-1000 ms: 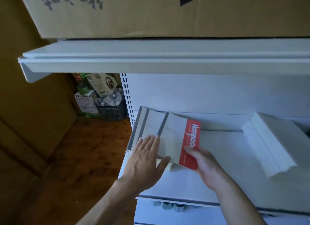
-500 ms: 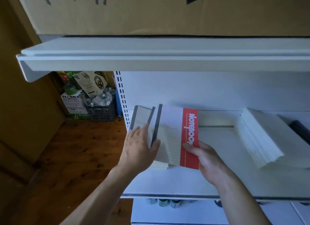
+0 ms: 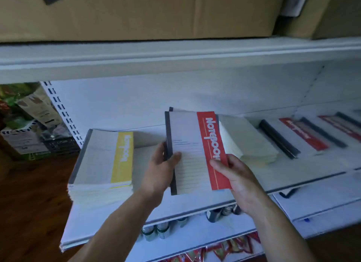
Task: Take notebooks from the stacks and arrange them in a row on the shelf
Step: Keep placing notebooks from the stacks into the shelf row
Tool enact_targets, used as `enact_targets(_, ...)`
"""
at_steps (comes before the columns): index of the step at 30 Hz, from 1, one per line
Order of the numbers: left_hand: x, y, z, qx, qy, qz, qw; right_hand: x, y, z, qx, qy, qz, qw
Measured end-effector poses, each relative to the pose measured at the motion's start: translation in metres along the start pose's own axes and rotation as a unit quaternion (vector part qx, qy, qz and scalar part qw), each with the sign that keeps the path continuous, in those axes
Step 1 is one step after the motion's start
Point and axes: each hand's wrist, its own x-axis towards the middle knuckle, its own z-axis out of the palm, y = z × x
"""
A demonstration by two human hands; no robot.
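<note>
We see a red-banded notebook [image 3: 195,152] held in both hands above the shelf [image 3: 293,176], clear of its board. Its long axis runs from near to far and leans a little to the left at the top. The grey spine is on the left edge. The red band is on the right, and its lettering runs along the length. The corner of a second cover peeks out behind its top left.

The left hand [image 3: 158,176] grips the spine edge, thumb on the front cover and fingers curled behind. The right hand [image 3: 236,179] pinches the lower end of the red band, thumb on top and fingers beneath.

To the left lies a yellow-banded stack [image 3: 103,158], lengthwise front to back, and just to the right a pale stack [image 3: 248,138]. Farther right we make out a row of notebooks [image 3: 293,135] lying flat with their dark spines slanting away. They are blurred.
</note>
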Motion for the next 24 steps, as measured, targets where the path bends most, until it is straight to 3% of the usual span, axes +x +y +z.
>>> enact_targets(8,-0.031,-0.043,0.207,-0.025,-0.051,-0.021,0.998,-0.044,-0.019,-0.185,-0.044,0.093,-0.061,0.993)
enact_targets(14,-0.068,-0.083,0.372,-0.038,-0.164,-0.069,0.983,-0.083,-0.025,-0.345,-0.046,0.208,-0.069,0.975)
enact_targets(24,-0.064,-0.119,0.555,-0.022,-0.202,-0.067,0.977,-0.089,-0.034,-0.516,-0.01,0.281,-0.058,0.958)
